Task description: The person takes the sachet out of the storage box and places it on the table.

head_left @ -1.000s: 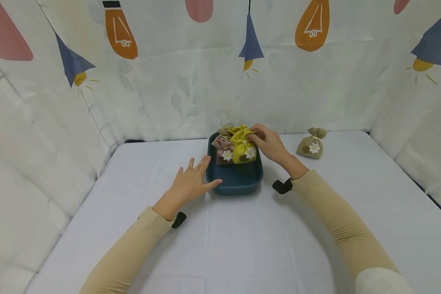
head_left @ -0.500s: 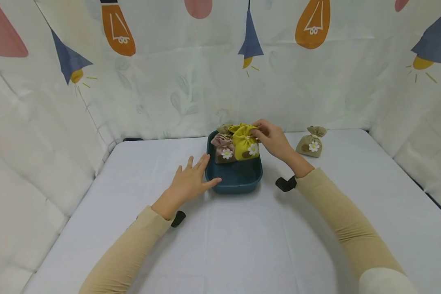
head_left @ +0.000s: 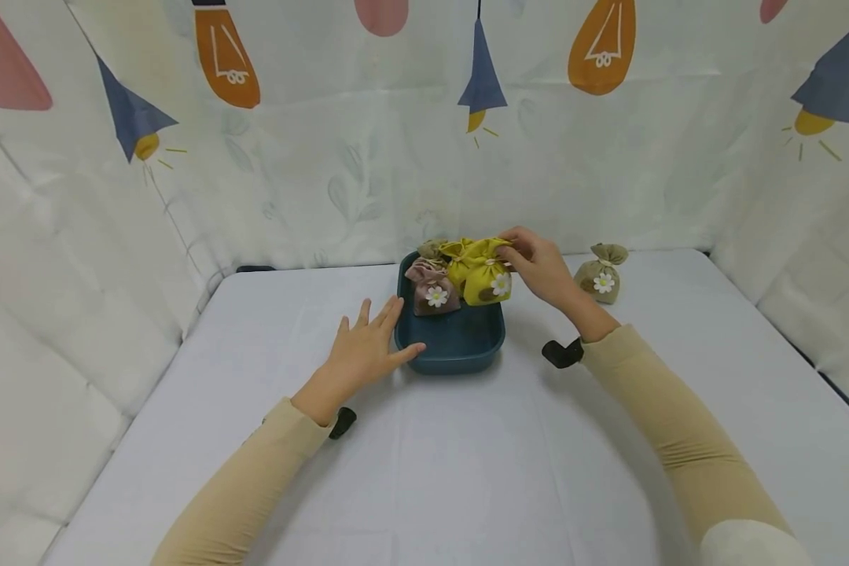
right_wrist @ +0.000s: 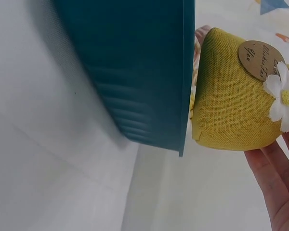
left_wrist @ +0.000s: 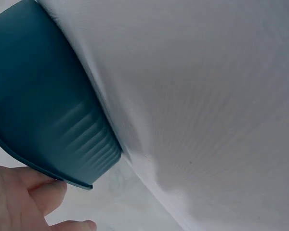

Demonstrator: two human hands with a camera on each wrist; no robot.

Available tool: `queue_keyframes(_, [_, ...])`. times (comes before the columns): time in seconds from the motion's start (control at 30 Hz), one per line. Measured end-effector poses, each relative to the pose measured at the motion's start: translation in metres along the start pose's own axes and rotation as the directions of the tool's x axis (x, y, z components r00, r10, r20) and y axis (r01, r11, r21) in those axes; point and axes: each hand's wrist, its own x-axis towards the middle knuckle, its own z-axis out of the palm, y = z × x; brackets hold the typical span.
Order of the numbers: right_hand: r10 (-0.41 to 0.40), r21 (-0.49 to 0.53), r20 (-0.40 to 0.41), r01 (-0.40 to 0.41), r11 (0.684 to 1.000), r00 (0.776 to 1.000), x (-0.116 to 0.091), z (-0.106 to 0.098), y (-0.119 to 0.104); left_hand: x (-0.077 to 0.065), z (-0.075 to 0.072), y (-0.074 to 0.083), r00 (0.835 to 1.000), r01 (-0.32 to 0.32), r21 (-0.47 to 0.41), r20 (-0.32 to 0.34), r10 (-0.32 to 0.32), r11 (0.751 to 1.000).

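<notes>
Yellow cloth drawstring pouch point(head_left: 490, 284) has shifted right since the earlier frame, now at the right side of the blue-green plastic tray point(head_left: 454, 338). Head: right hand point(head_left: 541, 271) pinches its gathered neck; left hand point(head_left: 361, 350) has fingers spread at the tray's left rim. Dusky-pink cloth pouch point(head_left: 435, 295) sits inside the tray. Left wrist: fingers touch the rim. Right wrist: pouch hangs just above the rim. Probably light, soft, non-slip weave; best held by the neck, sparing the white artificial daisy point(right_wrist: 286, 97).
</notes>
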Motion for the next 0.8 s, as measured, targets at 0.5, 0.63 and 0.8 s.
queue_keyframes(0.5, [0.006, -0.018, -0.034, -0.006, 1.000, 0.999, -0.007, -0.015, 0.004, 0.001, 0.000, 0.000, 1.000, -0.011, 0.006, -0.001, 0.011, 1.000])
queue_keyframes(0.63, [0.013, -0.022, -0.037, -0.013, 1.000, 0.999, -0.009, -0.019, 0.006, 0.000, 0.000, 0.000, 1.000, -0.013, 0.005, -0.003, 0.013, 1.000])
queue_keyframes(0.8, [0.023, -0.036, -0.035, -0.024, 0.999, 0.999, -0.012, -0.023, 0.010, 0.000, -0.001, 0.000, 1.000, -0.014, 0.003, -0.004, 0.014, 1.000])
